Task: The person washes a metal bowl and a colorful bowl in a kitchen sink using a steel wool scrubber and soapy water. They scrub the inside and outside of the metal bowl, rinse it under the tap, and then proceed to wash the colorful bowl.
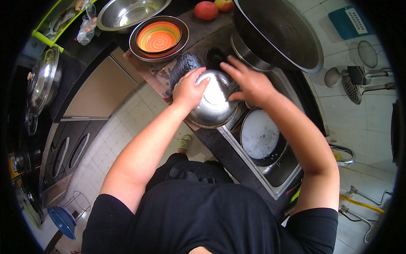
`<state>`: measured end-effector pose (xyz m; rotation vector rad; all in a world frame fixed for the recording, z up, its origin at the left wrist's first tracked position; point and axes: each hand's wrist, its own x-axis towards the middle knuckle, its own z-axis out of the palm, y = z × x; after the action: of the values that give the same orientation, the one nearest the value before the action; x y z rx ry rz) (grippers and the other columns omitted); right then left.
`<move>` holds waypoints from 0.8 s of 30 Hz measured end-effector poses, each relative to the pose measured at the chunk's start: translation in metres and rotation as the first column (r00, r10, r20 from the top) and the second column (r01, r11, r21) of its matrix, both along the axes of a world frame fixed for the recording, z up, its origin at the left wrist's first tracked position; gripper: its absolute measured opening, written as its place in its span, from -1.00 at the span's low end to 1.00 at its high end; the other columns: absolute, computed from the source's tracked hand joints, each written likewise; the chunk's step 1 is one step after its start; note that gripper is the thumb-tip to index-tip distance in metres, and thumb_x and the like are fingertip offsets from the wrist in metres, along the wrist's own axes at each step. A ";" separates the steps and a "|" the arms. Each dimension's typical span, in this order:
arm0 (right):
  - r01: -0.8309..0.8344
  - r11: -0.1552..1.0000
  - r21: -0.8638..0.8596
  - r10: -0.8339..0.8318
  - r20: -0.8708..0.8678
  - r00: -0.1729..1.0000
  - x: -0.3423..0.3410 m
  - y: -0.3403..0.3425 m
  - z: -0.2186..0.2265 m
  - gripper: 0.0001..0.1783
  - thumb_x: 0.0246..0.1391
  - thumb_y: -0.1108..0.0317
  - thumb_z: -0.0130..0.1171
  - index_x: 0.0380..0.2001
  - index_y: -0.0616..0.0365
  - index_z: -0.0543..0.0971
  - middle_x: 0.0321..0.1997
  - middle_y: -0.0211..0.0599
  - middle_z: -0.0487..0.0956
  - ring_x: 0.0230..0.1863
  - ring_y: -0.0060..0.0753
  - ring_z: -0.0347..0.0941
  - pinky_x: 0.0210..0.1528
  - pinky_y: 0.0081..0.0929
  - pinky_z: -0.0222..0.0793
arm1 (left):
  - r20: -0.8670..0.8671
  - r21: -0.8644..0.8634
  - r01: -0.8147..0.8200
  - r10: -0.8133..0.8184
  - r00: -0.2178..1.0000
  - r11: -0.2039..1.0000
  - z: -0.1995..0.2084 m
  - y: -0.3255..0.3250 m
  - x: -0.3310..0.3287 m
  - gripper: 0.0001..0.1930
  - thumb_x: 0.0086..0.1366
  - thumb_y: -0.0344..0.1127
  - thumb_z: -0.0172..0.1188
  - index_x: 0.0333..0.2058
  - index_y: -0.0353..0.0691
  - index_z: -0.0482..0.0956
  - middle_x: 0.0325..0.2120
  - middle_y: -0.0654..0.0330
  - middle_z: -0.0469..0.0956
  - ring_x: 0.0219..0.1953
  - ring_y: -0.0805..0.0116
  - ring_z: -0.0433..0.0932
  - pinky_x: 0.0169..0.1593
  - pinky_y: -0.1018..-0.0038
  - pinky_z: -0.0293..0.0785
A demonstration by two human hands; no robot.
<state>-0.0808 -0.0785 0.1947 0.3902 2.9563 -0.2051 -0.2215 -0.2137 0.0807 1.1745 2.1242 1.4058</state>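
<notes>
A shiny metal bowl [215,103] is tilted over the counter's edge beside the sink, its rounded side toward me. My left hand [190,88] grips it at its left rim, thumb lying on the metal. My right hand [249,82] hovers at the bowl's right side, fingers spread and slightly blurred; whether the fingertips touch the bowl is unclear. A dark patch [233,87] shows between its thumb and fingers, too indistinct to name. Under the right hand, in the sink [275,180], sits a dark pan [267,160] full of white suds [260,133].
Orange striped bowls [158,37] are stacked on the counter's far left, near another metal basin [133,12]. A large dark basin [275,31] stands at the back right, with a red fruit [206,10] beside it. A faucet [344,155] juts from the right.
</notes>
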 end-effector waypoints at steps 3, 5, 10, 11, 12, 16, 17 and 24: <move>-0.132 0.990 -0.044 0.124 -0.152 0.981 -0.013 -0.032 -0.016 -0.04 -0.36 0.18 0.42 0.19 -0.16 0.19 0.30 -0.17 0.15 0.07 -0.09 0.37 -0.04 -0.27 0.42 | 0.046 -0.004 -0.027 0.028 0.999 1.000 -0.003 0.000 0.000 -0.66 0.26 -0.15 -0.04 -0.07 -0.16 0.49 -0.11 0.10 0.51 -0.06 0.10 0.48 -0.02 0.30 0.38; -0.107 0.992 -0.064 0.093 -0.187 0.978 -0.026 -0.042 -0.018 -0.10 -0.32 0.19 0.39 0.18 -0.12 0.21 0.29 -0.17 0.15 0.11 -0.11 0.33 -0.04 -0.26 0.42 | 0.097 -0.079 -0.029 0.037 0.995 0.996 0.009 -0.004 0.001 -0.68 0.30 -0.19 -0.11 -0.08 -0.15 0.49 -0.12 0.10 0.52 -0.07 0.10 0.48 -0.02 0.28 0.38; 0.139 0.988 -0.065 -0.151 -0.255 0.955 -0.012 0.007 -0.028 -0.08 -0.29 0.13 0.38 0.20 -0.13 0.19 0.28 -0.09 0.18 -0.04 0.00 0.45 -0.05 -0.24 0.42 | 0.034 -0.018 -0.033 0.034 0.999 0.999 0.000 0.001 0.002 -0.69 0.30 -0.20 -0.14 -0.09 -0.13 0.50 -0.12 0.13 0.52 -0.08 0.11 0.48 -0.02 0.29 0.38; 0.123 0.990 -0.075 -0.135 -0.191 0.972 -0.007 0.002 -0.025 -0.06 -0.30 0.13 0.39 0.21 -0.13 0.18 0.29 -0.08 0.17 -0.03 0.02 0.44 -0.06 -0.24 0.42 | 0.047 -0.027 -0.039 0.041 0.998 0.999 0.000 0.000 0.002 -0.69 0.30 -0.20 -0.14 -0.09 -0.13 0.50 -0.12 0.13 0.52 -0.08 0.11 0.48 -0.02 0.29 0.38; 0.108 0.990 -0.086 -0.118 -0.127 0.985 0.000 -0.008 -0.022 -0.04 -0.32 0.13 0.40 0.21 -0.14 0.17 0.29 -0.08 0.16 -0.01 0.04 0.43 -0.06 -0.24 0.42 | 0.060 -0.035 -0.045 0.047 0.997 0.998 0.000 0.000 0.001 -0.69 0.30 -0.21 -0.14 -0.09 -0.13 0.50 -0.12 0.14 0.52 -0.08 0.11 0.48 -0.02 0.29 0.38; 0.033 0.994 -0.100 -0.054 -0.211 0.976 -0.020 -0.042 -0.024 -0.02 -0.34 0.11 0.42 0.20 -0.09 0.17 0.28 -0.06 0.15 0.07 -0.01 0.35 -0.04 -0.24 0.41 | 0.015 -0.018 -0.063 0.063 0.998 0.998 -0.002 -0.001 0.002 -0.69 0.30 -0.21 -0.13 -0.09 -0.13 0.50 -0.12 0.14 0.52 -0.08 0.12 0.48 -0.03 0.29 0.38; 0.070 0.995 -0.075 -0.085 -0.226 0.970 -0.030 -0.039 -0.025 -0.03 -0.33 0.10 0.41 0.20 -0.05 0.18 0.27 -0.04 0.16 0.05 0.01 0.36 -0.04 -0.24 0.41 | 0.013 -0.022 -0.053 0.053 0.998 0.998 -0.001 -0.001 0.001 -0.69 0.30 -0.21 -0.13 -0.09 -0.13 0.50 -0.12 0.14 0.52 -0.08 0.12 0.48 -0.03 0.29 0.38; 0.305 0.925 -0.226 -0.324 -0.050 0.945 0.009 0.007 -0.035 0.04 -0.25 0.10 0.39 0.27 0.09 0.07 0.32 0.05 0.09 0.29 -0.04 0.11 0.25 -0.37 0.10 | 0.046 -0.038 -0.042 0.043 0.998 0.998 0.000 0.000 0.000 -0.68 0.29 -0.19 -0.13 -0.08 -0.11 0.49 -0.12 0.15 0.52 -0.08 0.14 0.48 -0.03 0.32 0.38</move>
<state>-0.0720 -0.0716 0.1592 0.8439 2.8932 -0.5895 -0.2218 -0.2141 0.0803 1.0787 2.1456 1.3924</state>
